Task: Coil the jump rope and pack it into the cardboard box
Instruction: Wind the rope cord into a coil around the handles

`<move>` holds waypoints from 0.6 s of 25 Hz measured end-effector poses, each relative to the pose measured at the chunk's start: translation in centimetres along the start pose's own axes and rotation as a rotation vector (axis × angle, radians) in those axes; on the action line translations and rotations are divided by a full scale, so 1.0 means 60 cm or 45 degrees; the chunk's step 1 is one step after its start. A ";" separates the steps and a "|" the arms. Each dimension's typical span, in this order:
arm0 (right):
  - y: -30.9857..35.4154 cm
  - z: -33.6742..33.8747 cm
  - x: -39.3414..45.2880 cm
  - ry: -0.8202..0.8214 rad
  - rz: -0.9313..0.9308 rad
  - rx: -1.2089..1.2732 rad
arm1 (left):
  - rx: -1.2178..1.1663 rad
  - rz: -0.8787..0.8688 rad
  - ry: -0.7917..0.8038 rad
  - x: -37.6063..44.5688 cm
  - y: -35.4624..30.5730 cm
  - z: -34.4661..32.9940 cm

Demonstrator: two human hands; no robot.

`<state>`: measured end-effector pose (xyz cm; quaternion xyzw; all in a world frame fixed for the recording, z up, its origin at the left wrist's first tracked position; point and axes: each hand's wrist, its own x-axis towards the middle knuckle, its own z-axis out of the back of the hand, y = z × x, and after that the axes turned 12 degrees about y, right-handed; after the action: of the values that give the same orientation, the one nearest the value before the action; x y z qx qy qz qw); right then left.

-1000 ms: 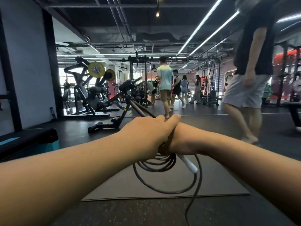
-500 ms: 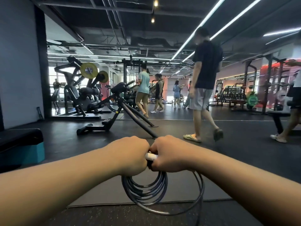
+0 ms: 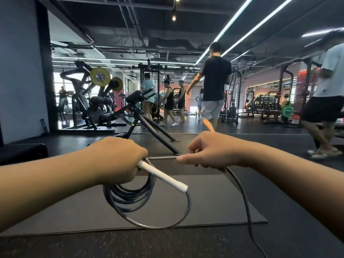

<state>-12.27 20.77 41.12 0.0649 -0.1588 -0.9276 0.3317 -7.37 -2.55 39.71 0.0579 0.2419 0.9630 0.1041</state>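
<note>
My left hand (image 3: 119,158) grips the jump rope (image 3: 130,198), whose several dark loops hang below the fist. Its white handle (image 3: 162,176) sticks out of that fist, down and to the right. My right hand (image 3: 210,150) pinches the rope a short way to the right. A straight stretch of rope (image 3: 162,157) runs taut between the two hands. From the right hand the loose end (image 3: 243,200) drops and trails off the bottom edge. No cardboard box is in view.
A grey floor mat (image 3: 214,205) lies under my hands. A black angled bench frame (image 3: 149,125) stands just beyond it. A person in a black shirt (image 3: 214,84) walks away ahead, another person (image 3: 327,101) passes at right. A dark padded box (image 3: 22,151) sits at left.
My hands were pressed together at the coil; now they have drawn apart with a length of rope stretched between them. The white handle now points down-right. The person in black has walked farther off.
</note>
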 end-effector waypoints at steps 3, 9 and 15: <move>-0.013 0.008 -0.004 -0.048 -0.025 0.051 | -0.071 0.137 -0.048 -0.001 0.018 -0.010; -0.044 0.012 0.003 -0.156 -0.004 0.210 | -0.519 0.322 -0.056 0.014 0.064 -0.040; -0.048 0.007 0.025 -0.224 0.109 0.633 | -1.735 0.463 -0.191 0.052 0.045 -0.057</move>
<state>-15.21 22.01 40.51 0.0569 -0.4126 -0.8473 0.3294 -11.40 -5.75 38.19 0.0857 -0.4356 0.8956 -0.0288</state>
